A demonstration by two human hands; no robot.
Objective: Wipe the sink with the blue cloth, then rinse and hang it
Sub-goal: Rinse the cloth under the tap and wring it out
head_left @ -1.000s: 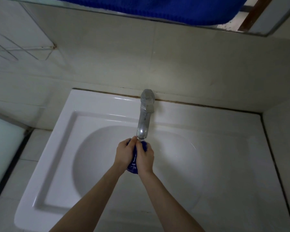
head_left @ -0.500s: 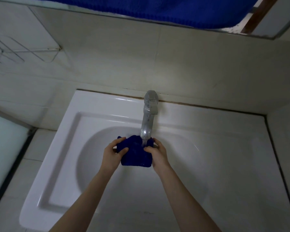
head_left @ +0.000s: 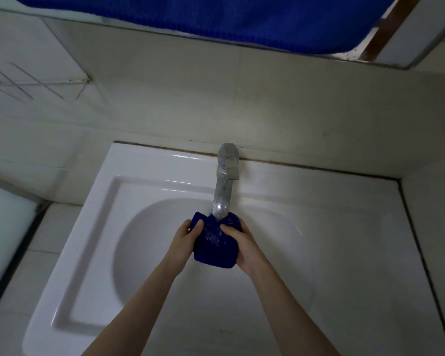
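The rinse looks underway: left hand [head_left: 184, 238] and right hand [head_left: 244, 242] each grip the bunched dark-blue cloth [head_left: 215, 245] under the grey metal tap [head_left: 222, 196], above the white ceramic sink [head_left: 144, 227]. Wringing and hanging seem left

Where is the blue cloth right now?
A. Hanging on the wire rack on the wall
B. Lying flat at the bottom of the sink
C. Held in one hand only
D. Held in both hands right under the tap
D: the blue cloth is gripped by the left hand and the right hand together, just below the spout of the tap, above the sink bowl.
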